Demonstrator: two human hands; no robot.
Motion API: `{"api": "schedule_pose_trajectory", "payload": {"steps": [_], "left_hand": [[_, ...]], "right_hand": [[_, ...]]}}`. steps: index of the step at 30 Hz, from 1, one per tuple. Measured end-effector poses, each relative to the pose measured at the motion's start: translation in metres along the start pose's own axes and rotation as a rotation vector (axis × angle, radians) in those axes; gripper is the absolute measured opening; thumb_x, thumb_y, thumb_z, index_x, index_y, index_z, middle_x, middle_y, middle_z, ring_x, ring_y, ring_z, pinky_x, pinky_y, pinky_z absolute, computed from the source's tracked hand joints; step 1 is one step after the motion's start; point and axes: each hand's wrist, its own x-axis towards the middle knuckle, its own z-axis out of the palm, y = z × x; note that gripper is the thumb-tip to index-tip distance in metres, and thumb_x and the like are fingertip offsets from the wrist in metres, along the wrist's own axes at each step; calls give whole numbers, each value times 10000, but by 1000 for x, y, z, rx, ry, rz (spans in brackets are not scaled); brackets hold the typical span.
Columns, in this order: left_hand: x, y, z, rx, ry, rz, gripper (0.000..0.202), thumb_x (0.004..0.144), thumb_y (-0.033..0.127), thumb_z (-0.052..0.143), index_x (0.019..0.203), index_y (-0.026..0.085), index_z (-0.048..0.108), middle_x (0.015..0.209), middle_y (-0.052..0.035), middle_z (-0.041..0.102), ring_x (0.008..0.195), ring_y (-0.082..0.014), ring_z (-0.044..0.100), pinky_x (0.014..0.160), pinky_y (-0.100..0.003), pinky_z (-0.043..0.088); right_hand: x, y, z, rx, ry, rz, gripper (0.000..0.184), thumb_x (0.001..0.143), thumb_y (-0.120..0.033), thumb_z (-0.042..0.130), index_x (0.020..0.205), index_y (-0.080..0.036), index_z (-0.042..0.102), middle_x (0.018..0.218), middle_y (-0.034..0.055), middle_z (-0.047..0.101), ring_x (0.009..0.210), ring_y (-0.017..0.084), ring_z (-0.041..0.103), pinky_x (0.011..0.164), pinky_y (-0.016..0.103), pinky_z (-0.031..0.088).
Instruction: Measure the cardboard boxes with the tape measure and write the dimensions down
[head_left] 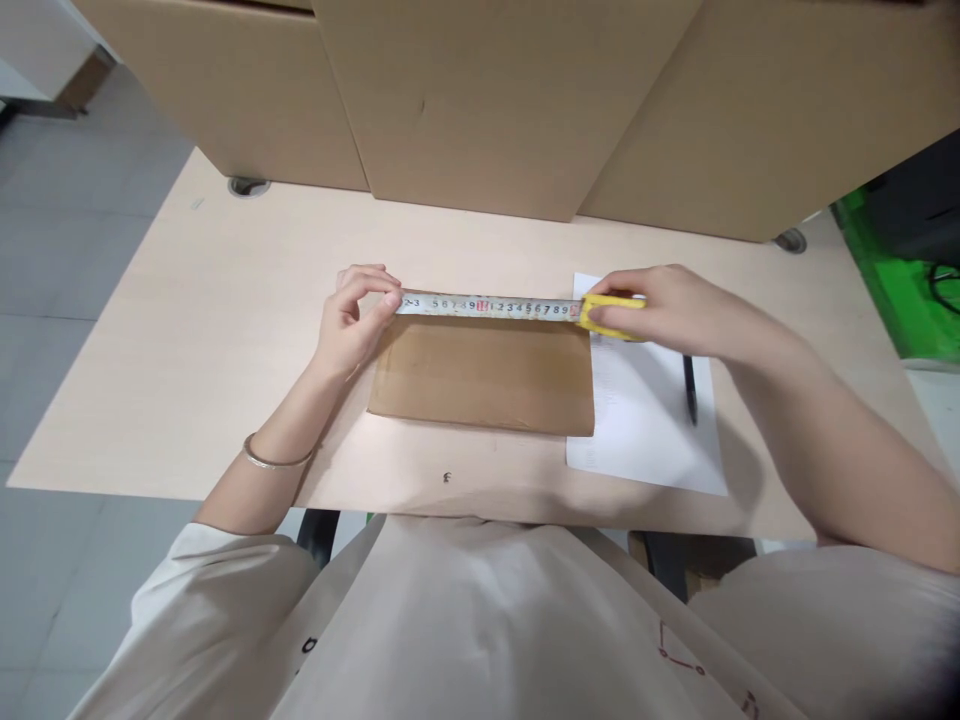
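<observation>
A flat brown cardboard box (484, 375) lies on the table before me. Across its far edge stretches the white, numbered blade of a tape measure (517, 309). My left hand (361, 310) pinches the blade's end near the box's far left corner, thumb and fingers closed; the very tip is hidden under them. At the far right corner, my right hand (660, 308) is closed around the yellow case (616, 316), its thumb on the near side. A white paper sheet (645, 440) lies partly under the box's right side, with a black pen (690, 390) on it.
Large cardboard boxes (480, 110) stand along the back of the pale wooden table (172, 350). Cable holes (248, 187) sit near both back corners. A green surface with dark items (874, 265) is at the right. Grey floor tiles (82, 220) show at left.
</observation>
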Motion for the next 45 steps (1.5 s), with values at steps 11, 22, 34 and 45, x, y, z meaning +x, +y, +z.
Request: {"api": "schedule_pose_trajectory", "payload": {"steps": [11,22,34,45], "left_hand": [[-8,19,-4,-16,-299,34,713,980,688,621,1605,366,504,1623,-86,582,1584,-325,457,1340,-578,368],[-12,55,-8,238,-152,280,414,1019,505,587,1390,330,638,1392,-84,700,1475,-351,580,1275,-627,446],[-88,140,84,164,-976,925,339,1071,134,480,1200,232,779,1184,-68,846,1165,-176,783,1005,-278,627],[-115,125,150,157,-1096,659,861,1059,652,488,1611,-9,474,1718,-245,433,1665,-339,361,1404,-453,304]], "right_hand": [[4,-80,87,-306,173,-356,596,1046,-414,525,1427,35,618,1232,295,701,1133,413,627,981,537,468],[-31,-41,42,-68,272,-70,579,1051,-596,457,1434,-192,616,1354,200,697,1230,394,665,1024,562,504],[-88,121,70,-359,-33,777,497,1005,-544,528,618,-240,461,517,79,416,659,354,631,705,525,489],[-95,88,65,740,109,267,430,822,-571,841,792,-251,556,519,-18,567,393,119,427,433,290,330]]}}
